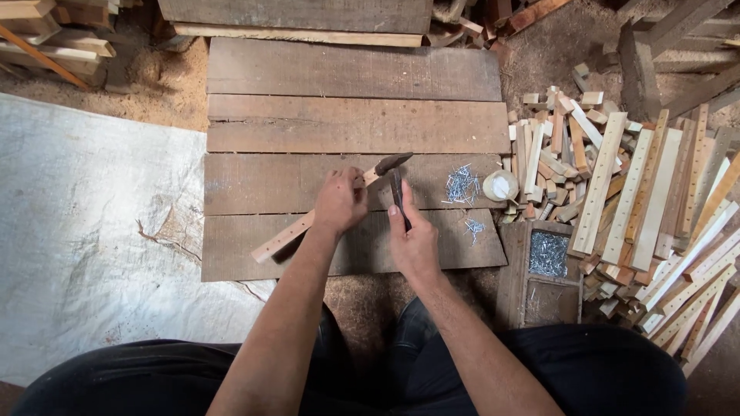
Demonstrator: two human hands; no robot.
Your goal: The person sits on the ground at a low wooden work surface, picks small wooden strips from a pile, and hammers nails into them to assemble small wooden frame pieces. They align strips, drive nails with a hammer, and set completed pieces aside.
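You are looking down from your own head at a low work surface of four weathered grey-brown wooden planks laid side by side on a sawdust-covered floor. Your left hand presses down on a long, pale, narrow wooden strip with a row of small holes, fingers curled closed around it; the strip lies slanted across the two nearest planks, its far end under your hand. Your right hand grips the dark handle of a hammer with a dark metal head, fingers wrapped tight; the head sits just above the strip's upper end, beside your left fingertips.

To the right of the hammer lies a loose heap of thin silver nails on the planks, with a smaller scatter nearer you. Just beyond them stands a small round white container. At the planks' right edge sits a dark wooden tray holding more nails. Further right spreads a big pile of pale wooden strips and offcuts. A white woven sheet covers the floor on your left.
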